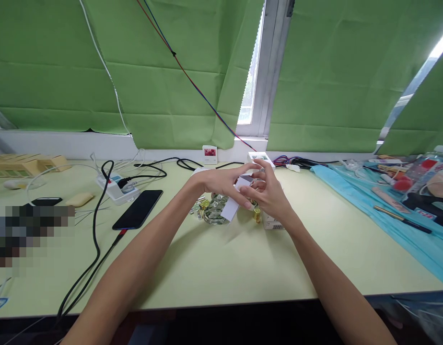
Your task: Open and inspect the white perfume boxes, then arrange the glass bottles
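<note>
A small white box hangs tilted over the table between my hands. My left hand is closed on it, thumb along its near side. The curled fingers of my right hand meet the box's upper right part. Beneath and behind the hands lies a clear glass object, with small gold-coloured pieces on its right and others on its left. Another white box, with a barcode, stands under my right wrist. My fingers partly hide these things.
On the left lie a black phone, a white power strip and black cables. A blue sheet with a pen and bottles covers the right side. White boxes stand near the window wall. The table's front edge runs below my forearms.
</note>
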A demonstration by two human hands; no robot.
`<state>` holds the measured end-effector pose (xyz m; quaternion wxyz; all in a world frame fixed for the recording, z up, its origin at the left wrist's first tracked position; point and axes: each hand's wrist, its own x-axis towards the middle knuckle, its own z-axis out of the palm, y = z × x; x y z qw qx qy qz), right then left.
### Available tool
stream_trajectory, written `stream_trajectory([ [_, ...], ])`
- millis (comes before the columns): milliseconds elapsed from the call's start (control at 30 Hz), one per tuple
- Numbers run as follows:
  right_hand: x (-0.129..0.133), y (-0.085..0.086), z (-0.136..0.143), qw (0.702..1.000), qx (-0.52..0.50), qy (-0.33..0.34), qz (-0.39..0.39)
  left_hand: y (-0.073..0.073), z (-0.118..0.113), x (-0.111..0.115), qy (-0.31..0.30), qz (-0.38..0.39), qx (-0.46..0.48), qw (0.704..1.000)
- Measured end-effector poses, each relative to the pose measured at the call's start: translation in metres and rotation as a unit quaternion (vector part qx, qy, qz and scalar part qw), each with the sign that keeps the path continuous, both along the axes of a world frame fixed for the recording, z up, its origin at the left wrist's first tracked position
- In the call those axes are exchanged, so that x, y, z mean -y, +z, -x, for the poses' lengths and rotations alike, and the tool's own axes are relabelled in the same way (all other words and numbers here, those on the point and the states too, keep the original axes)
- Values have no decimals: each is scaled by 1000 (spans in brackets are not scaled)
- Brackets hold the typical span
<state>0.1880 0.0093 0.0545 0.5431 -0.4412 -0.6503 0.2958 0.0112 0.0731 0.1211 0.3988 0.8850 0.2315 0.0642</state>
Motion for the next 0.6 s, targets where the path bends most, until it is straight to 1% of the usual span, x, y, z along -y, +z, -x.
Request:
stream_trajectory([
  [167,0,-1,-1,1000,-9,-6,-7,-1,-1,0,-11,-7,13,1000],
  [400,1,-1,0,1000,-12,-6,-24,5,0,2,-22,-41,28,999],
  [533,2,-1,1,999,-12,-5,-31,4,6,-6,-54,-23,52,997],
  [600,2,-2,1,999,-12,-8,-33,2,9,-11,-49,-10,37,998],
])
